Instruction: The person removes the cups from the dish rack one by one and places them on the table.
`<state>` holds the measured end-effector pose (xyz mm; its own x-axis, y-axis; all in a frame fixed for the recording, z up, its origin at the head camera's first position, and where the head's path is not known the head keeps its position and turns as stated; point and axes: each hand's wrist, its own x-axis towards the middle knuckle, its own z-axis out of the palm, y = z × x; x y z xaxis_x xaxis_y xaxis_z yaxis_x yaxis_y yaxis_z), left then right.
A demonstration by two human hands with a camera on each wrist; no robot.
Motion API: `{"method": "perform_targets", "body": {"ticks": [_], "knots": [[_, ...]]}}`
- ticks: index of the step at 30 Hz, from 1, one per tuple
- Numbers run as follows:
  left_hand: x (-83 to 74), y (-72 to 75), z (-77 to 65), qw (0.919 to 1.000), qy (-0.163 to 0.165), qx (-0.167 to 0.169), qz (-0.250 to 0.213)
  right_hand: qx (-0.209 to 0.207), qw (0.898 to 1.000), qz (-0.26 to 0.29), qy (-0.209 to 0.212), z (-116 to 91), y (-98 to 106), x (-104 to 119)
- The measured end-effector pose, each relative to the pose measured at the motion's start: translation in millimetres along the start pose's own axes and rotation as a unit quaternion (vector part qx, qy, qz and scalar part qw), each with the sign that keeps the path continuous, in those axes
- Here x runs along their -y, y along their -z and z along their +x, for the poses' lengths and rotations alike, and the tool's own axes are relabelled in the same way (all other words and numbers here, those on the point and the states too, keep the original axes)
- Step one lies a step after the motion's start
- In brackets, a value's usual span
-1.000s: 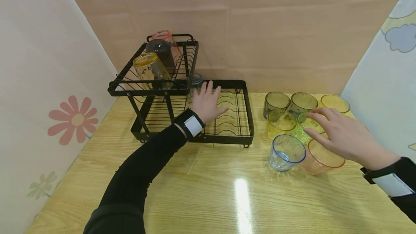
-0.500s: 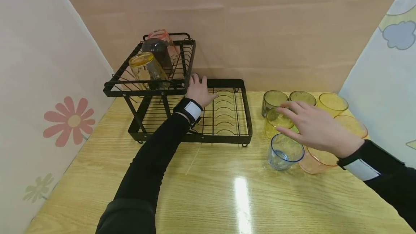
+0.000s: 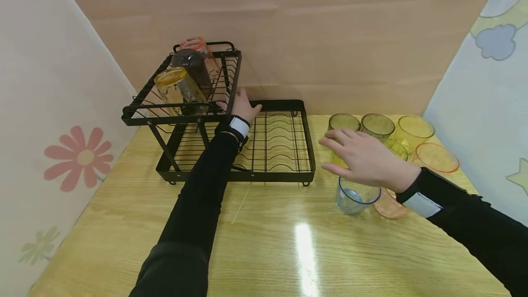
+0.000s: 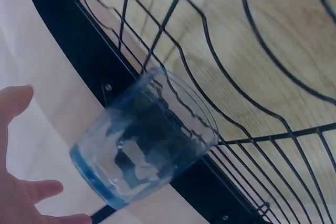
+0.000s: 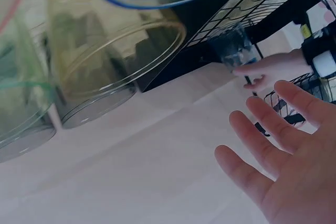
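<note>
My left hand (image 3: pixel 244 107) reaches over the lower tier of a black dish rack (image 3: pixel 272 176), beside the upper tier's right edge. In the left wrist view, its spread fingers are apart from an upside-down bluish glass (image 4: pixel 142 145), which leans tilted on the lower tier against the back rim. That glass is hidden in the head view. My right hand (image 3: pixel 363 155) hovers with loosely spread fingers over several drinking glasses. Under it are a blue-rimmed glass (image 3: pixel 354 198) and a yellow glass (image 3: pixel 337 159), partly covered. It holds nothing.
On the upper tier (image 3: pixel 173 114) lean an amber glass (image 3: pixel 181 90), a dark glass (image 3: pixel 194 65) and a pink glass (image 3: pixel 198 46). Grey glasses (image 3: pixel 377 125), a yellow glass (image 3: pixel 414 134) and orange-rimmed glasses (image 3: pixel 437 157) stand at the right of the wooden table (image 3: pixel 264 242).
My left hand has gone further back and left, close beside the upper tier. My right hand has moved left across the glasses, from the green one to above the blue-rimmed and yellow ones.
</note>
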<state>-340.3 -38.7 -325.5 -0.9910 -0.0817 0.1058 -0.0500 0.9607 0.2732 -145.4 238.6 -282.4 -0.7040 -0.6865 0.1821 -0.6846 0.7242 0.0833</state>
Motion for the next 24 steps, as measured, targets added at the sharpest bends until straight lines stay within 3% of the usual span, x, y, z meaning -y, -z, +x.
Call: {"method": "perform_targets", "body": {"ticks": [8,15,24], "knots": [[8.4,-3.8,14.7,0.9972,0.012,0.012,-0.073,0.013,1.0,0.004,0.025,16.5,-3.9,18.0],[24.4,-6.6,15.4,0.9984,0.034,0.029,-0.034,0.01,0.998,-0.01,0.054,34.1,-6.3,34.3],[28.0,-6.8,14.8,0.9977,0.041,0.031,-0.044,0.03,0.998,-0.011,0.047,58.2,-5.1,36.4]]}}
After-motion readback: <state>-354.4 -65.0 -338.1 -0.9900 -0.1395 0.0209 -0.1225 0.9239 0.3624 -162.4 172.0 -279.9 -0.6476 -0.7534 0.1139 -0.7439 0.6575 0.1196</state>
